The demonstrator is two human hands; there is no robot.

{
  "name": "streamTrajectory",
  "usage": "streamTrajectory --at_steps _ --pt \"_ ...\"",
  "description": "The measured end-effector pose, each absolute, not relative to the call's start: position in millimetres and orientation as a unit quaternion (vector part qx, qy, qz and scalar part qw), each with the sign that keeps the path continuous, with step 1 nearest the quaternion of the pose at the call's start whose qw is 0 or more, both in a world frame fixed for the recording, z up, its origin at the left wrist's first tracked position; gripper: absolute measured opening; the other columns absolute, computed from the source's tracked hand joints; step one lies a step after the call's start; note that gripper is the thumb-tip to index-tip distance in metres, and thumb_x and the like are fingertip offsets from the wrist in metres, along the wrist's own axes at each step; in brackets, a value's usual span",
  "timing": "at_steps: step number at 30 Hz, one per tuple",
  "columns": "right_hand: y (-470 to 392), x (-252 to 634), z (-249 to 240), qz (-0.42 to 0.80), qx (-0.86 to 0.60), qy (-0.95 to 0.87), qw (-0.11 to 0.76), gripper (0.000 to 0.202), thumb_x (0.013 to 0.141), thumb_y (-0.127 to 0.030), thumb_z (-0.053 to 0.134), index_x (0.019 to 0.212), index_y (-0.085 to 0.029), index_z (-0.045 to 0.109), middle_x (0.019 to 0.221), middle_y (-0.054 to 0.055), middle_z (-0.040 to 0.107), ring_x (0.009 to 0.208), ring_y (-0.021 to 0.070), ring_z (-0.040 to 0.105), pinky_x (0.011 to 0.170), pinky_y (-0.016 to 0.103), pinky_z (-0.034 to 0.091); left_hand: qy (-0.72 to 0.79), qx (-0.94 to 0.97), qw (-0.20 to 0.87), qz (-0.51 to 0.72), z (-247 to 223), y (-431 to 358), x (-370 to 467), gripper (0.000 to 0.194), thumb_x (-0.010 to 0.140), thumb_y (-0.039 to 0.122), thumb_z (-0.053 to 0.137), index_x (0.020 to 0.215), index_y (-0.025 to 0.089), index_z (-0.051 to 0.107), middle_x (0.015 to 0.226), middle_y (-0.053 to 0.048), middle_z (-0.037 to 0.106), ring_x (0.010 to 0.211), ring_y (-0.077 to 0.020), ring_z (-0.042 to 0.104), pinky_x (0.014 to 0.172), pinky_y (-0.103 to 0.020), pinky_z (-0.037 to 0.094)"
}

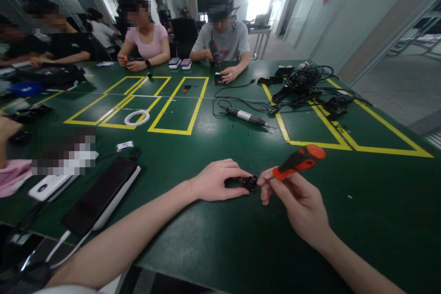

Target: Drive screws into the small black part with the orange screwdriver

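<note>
My left hand (220, 181) rests on the green table, thumb and fingers pinched on a small black round part (250, 183). In my right hand (303, 202) is a screwdriver (299, 161) with an orange and black handle, tilted so that its handle end points up and to the right. Its shaft runs down to the left toward the black part. My right fingertips partly cover the shaft and tip, so I cannot tell whether the tip touches the part.
An electric screwdriver (250, 116) with a cord lies ahead. Tangled black cables (299, 85) fill the back right. To the left lie a black phone (103, 193) and a white device (64, 177). A white ring (137, 118) sits among yellow tape. Across the table, a person (220, 39) holds a power driver.
</note>
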State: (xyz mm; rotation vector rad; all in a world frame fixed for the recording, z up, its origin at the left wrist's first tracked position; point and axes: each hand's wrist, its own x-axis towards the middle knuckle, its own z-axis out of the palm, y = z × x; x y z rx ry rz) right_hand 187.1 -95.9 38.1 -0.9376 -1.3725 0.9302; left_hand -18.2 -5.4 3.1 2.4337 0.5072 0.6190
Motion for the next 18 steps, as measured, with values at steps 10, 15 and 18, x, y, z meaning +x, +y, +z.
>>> streamTrajectory --at_steps 10,15,18 --pt "-95.8 193.6 36.5 0.337 -0.44 -0.611 0.565 0.022 0.092 -0.035 0.077 0.079 -0.018 0.072 0.078 0.007 0.076 0.056 0.0148 0.07 0.054 0.024 0.063 0.185 0.907 0.293 0.24 3.6 -5.3 -18.6 0.036 0.096 0.042 0.07 0.122 0.017 0.074 0.099 -0.008 0.075 0.092 -0.0197 0.066 0.086 -0.03 0.051" --pt "-97.1 193.9 35.8 0.34 -0.418 -0.638 0.55 0.022 0.098 -0.036 0.069 0.086 -0.018 0.074 0.075 0.006 0.074 0.054 0.0141 0.068 0.051 0.024 0.061 0.188 0.908 0.292 0.235 3.5 -5.7 -18.4 0.035 0.097 0.042 0.07 0.123 0.018 0.074 0.098 -0.007 0.074 0.091 -0.0193 0.066 0.086 -0.03 0.051" --pt "-98.8 193.4 35.0 0.337 -0.412 -0.639 0.555 0.021 0.1 -0.038 0.067 0.094 -0.019 0.074 0.081 0.007 0.077 0.06 0.0154 0.072 0.059 0.026 0.064 0.192 0.907 0.294 0.231 2.8 -5.8 -18.2 0.035 0.097 0.043 0.07 0.122 0.018 0.074 0.098 -0.007 0.074 0.091 -0.0191 0.066 0.086 -0.03 0.051"
